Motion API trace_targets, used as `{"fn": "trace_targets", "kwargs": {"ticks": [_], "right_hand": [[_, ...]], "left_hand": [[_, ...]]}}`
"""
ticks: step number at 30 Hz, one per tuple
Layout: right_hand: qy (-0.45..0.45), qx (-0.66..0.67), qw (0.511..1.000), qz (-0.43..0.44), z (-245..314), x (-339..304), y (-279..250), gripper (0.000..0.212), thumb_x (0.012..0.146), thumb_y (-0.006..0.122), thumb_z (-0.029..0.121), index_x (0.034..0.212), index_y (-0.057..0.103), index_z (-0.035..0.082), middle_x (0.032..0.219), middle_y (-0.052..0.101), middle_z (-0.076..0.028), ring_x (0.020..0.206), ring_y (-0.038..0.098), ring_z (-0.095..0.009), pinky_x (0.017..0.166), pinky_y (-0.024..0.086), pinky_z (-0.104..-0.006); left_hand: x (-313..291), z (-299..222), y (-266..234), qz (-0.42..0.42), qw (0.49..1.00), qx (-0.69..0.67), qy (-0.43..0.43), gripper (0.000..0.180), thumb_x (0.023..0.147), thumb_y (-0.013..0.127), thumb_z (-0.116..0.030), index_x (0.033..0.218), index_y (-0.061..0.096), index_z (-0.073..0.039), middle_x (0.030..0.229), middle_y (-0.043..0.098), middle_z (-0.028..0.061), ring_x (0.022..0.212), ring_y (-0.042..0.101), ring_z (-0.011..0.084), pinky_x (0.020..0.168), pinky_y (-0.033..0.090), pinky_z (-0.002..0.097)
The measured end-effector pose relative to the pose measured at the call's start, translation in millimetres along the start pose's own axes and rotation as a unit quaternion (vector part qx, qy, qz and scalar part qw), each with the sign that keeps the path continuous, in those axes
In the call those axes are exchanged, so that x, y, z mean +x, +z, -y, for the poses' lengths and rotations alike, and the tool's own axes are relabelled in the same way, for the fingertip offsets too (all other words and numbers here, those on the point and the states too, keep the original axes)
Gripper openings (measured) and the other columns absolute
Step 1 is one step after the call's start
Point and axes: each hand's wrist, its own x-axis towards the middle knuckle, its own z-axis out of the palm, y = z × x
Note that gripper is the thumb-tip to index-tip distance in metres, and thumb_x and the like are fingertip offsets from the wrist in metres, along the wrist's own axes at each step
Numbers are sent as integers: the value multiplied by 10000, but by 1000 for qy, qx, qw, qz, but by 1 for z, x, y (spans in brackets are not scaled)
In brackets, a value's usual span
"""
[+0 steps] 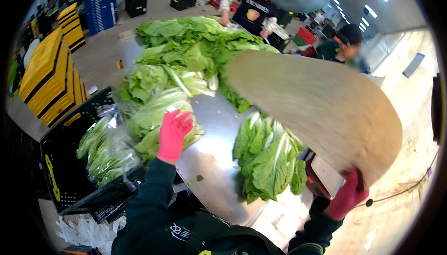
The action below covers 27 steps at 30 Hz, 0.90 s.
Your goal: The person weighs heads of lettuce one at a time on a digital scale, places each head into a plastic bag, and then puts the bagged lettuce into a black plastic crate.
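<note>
My left hand (pixel 174 134), in a pink glove, is at the near side of the leafy green pile with its fingers apart, over a lettuce head in clear plastic (pixel 160 110). In my right hand (pixel 347 194), also pink-gloved, is the lower edge of a large tan sheet (pixel 321 101), perhaps cardboard, smeared by motion. It stretches up and left across the table's right side and hides what lies behind it. A bunch of loose leafy lettuce (pixel 267 159) lies on the metal table (pixel 212 129) between my hands.
A black crate (pixel 65 157) with bagged greens (pixel 100 148) stands at the left. Loose lettuce (pixel 186 40) covers the table's far end. One person (pixel 253 8) stands beyond it, another (pixel 344 45) at the far right. Yellow crates (pixel 53 75) are stacked at the left.
</note>
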Motion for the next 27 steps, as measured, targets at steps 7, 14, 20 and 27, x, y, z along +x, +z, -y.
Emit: {"fn": "trace_targets", "kwargs": {"ticks": [7, 14, 20, 27], "right_hand": [[-140, -326, 930, 93, -119, -5, -120, 235, 869, 552, -46, 1090, 609, 8, 1006, 568, -133, 898, 550, -263, 759, 439, -312], [-119, -568, 769, 269, -316, -68, -205, 439, 671, 650, 30, 1096, 614, 132, 1004, 575, -103, 1008, 536, -297, 914, 384, -440], [-28, -435, 833, 341, -250, -56, -133, 382, 753, 677, 127, 1120, 583, 75, 1116, 587, -162, 1058, 547, -340, 910, 429, -414], [143, -139, 924, 326, -274, -69, 38, 663, 834, 658, 367, 1260, 441, -92, 1231, 507, -298, 1166, 497, -378, 965, 404, -393]], "left_hand": [[-24, 84, 44, 99, 950, 269, -121, 282, 931, 505, -239, 1086, 562, -11, 965, 642, 106, 824, 613, 186, 766, 495, 311], [30, 208, 115, 319, 791, 508, -117, 392, 888, 570, -324, 1087, 568, 14, 990, 624, 72, 922, 580, 174, 803, 452, 281], [56, 275, 119, 273, 734, 563, -263, 612, 872, 551, -460, 1189, 514, 62, 1147, 577, 162, 1042, 535, 211, 907, 410, 332], [25, 318, 103, 273, 757, 558, -201, 775, 893, 491, -503, 1363, 310, 85, 1385, 391, 231, 1281, 389, 292, 1047, 314, 342]]}}
